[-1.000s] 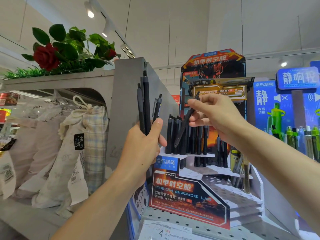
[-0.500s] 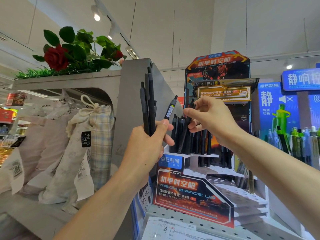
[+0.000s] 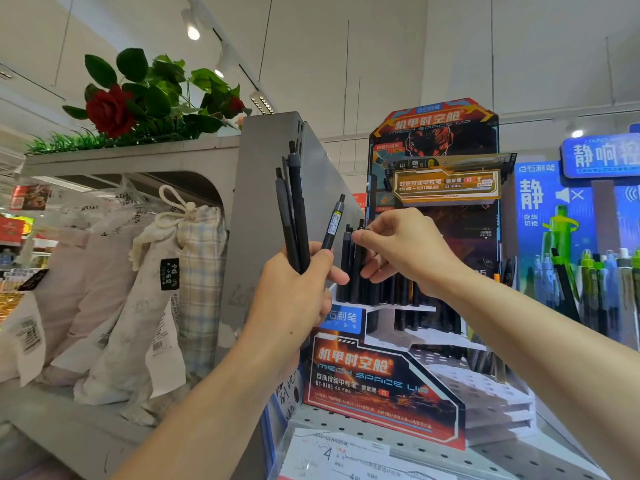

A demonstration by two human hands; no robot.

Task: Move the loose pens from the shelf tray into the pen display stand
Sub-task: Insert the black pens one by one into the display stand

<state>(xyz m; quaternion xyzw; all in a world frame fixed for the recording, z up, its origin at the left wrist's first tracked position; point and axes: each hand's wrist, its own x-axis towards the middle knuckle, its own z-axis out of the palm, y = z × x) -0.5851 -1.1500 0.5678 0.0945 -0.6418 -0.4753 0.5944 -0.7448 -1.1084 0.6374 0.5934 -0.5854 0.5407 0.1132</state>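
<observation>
Red rose, drawstring bags, ceiling spotlights

A bunch of black pens is held upright in the left hand, and one labelled pen is tilted to the right. The top of a pen standing in the stand is pinched by the right hand. More pens are seen in the top row. Cloth bags are hung at the left, under a rose.

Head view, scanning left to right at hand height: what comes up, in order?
Cloth bags → left hand gripping a bunch of black pens → right hand at the pen display stand → green and blue pens.
</observation>
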